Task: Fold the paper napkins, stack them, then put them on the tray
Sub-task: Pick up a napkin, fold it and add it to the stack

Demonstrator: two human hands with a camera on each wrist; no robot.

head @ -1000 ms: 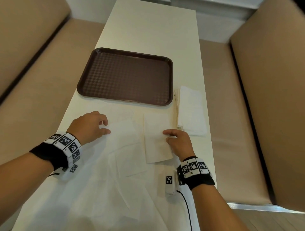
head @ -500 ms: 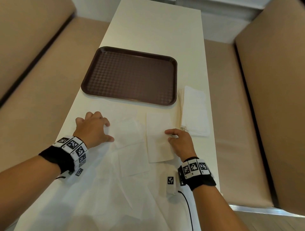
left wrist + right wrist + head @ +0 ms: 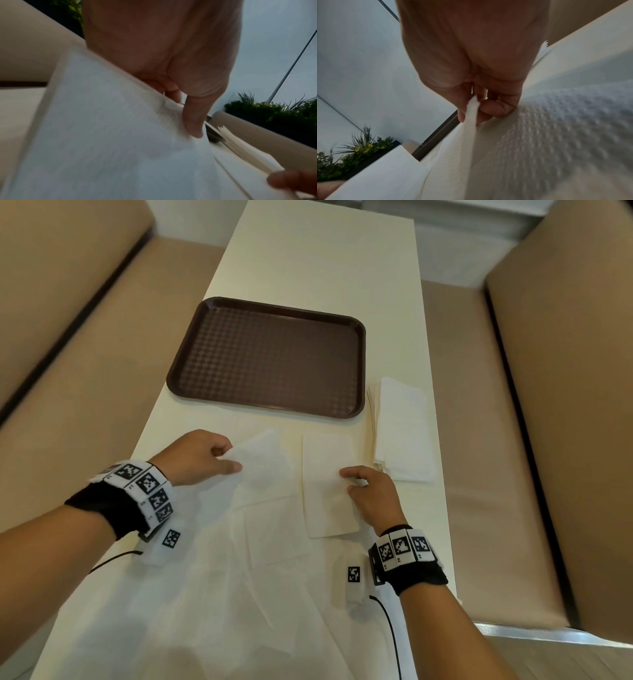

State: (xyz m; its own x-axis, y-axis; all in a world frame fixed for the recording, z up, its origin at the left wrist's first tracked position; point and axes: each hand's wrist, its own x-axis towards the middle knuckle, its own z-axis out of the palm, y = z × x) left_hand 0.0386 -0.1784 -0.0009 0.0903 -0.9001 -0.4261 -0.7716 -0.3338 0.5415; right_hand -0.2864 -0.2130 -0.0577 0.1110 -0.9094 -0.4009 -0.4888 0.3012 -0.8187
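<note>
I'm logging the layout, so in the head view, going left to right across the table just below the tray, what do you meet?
left hand → unfolded napkin → folded napkin → right hand → napkin stack

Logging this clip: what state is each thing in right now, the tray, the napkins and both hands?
tray: flat on the table, nothing on it.
folded napkin: lies near the tray, right hand pinches its right edge.
unfolded napkin: left hand pinches its left edge, lifting it.
napkin stack: on the table, right of the tray, untouched.
</note>
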